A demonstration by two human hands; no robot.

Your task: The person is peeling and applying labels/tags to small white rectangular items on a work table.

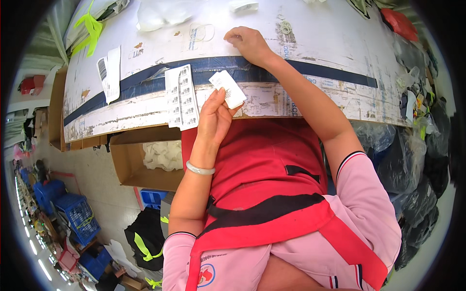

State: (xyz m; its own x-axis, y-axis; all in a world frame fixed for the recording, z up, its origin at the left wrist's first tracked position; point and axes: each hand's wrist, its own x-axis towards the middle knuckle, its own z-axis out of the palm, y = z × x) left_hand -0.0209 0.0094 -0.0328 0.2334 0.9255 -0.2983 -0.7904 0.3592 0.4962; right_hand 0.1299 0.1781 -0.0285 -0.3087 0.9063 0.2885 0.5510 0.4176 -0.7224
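Note:
My left hand (216, 116) grips a small stack of white labels (229, 89) at the table's near edge, thumb on top. Farther out over the white table (335, 48), my right hand (250, 44) has its fingers curled together. Whatever they may pinch is too small to make out. Left of that hand lies a pale rubber band (209, 33); a small heap of similar bands (286, 28) is to its right. Beside my left hand are printed white label sheets (181, 99), and farther left another white label strip (112, 75).
Dark blue tape (330, 72) crosses the worn tabletop. White plastic (165, 14) lies at the far side. Below the left edge stands an open cardboard box (127, 162) holding white material. Blue crates (77, 216) stand on the floor, and bagged dark goods (400, 160) crowd the right.

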